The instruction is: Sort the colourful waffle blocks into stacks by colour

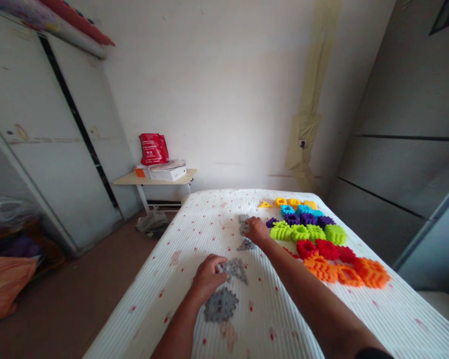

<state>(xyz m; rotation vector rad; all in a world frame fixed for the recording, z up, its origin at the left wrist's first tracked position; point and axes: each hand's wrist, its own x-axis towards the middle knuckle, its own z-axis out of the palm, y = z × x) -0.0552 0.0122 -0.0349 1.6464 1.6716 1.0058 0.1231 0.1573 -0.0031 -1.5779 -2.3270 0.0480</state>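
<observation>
Closest in were the person's left forearm and right forearm, reaching out over a bed with a white ribbed cover flecked with red. The left hand was curled, its fingers closed over the edge of a jagged grey plastic piece that stretched sideways toward the right hand. Just below it, far nearer the left hand than the right, lay a flat grey plastic piece with a roughly hexagonal outline. The right hand, further up the bed, had its fingers bent down onto a narrow grey strip whose long axis ran away from the person; I could not tell whether that hand was gripping it. A small grey triangle sat just beneath that hand. To the right lay rows of knobbly plastic blocks in orange, red, green, purple, blue and yellow. Beyond the bed, a small table by the wall carried a white box and a red bag.
</observation>
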